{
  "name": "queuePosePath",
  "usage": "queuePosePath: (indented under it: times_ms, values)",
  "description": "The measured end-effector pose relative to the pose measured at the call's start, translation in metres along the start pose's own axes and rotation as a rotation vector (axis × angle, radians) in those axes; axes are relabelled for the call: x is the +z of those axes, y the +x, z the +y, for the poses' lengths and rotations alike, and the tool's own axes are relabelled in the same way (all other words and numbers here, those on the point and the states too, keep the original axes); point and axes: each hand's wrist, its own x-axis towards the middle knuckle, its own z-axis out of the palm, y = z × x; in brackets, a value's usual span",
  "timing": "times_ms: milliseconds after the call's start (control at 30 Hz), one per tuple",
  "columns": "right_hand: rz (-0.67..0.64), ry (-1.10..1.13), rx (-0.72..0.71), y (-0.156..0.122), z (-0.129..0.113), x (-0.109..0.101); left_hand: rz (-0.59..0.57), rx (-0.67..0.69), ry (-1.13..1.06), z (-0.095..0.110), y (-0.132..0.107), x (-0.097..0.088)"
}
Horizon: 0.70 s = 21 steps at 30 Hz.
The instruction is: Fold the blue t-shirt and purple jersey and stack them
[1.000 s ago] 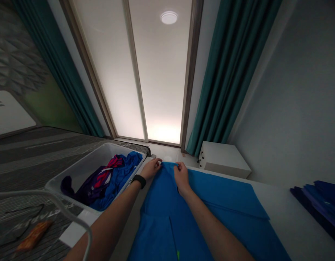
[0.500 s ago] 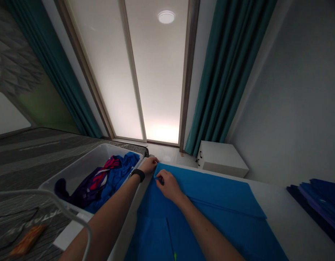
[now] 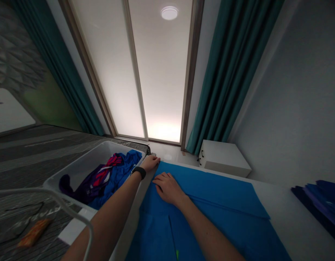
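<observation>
A blue garment (image 3: 227, 226) lies spread on a white table (image 3: 283, 208); which kind I cannot tell. A straight fold line runs across it, and a small green mark shows near the bottom of the view. My left hand (image 3: 151, 163), with a dark watch on the wrist, pinches the garment's far left corner at the table edge. Closer to me and slightly to the right, my right hand (image 3: 169, 186) rests palm down on the cloth, its fingers stretched out.
Left of the table, a translucent bin (image 3: 82, 159) holds crumpled clothes (image 3: 109, 177). A folded stack (image 3: 319, 204) lies at the table's right. Beyond stand a white cabinet (image 3: 224, 156), teal curtains (image 3: 219, 79) and a frosted door (image 3: 162, 79). A grey cable (image 3: 61, 204) arcs across lower left.
My right hand has let go of the garment's edge and flattened onto the cloth. My left hand stays at the corner. The whole view has shifted slightly.
</observation>
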Motion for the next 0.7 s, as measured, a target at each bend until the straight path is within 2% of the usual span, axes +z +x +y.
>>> queuePosePath:
  times_ms: [267, 533, 700]
  values:
    - [-0.005, -0.001, -0.050, -0.002, -0.004, -0.004, 0.022, 0.035, 0.009, 0.010, -0.009, 0.001]
    - [-0.066, 0.061, -0.064, -0.009, -0.001, -0.006, 0.093, 0.048, 0.031, 0.007, -0.008, 0.009]
    - [-0.088, 0.119, -0.054, -0.007, 0.000, -0.009, 0.127, 0.092, 0.013, 0.003, -0.017, 0.009]
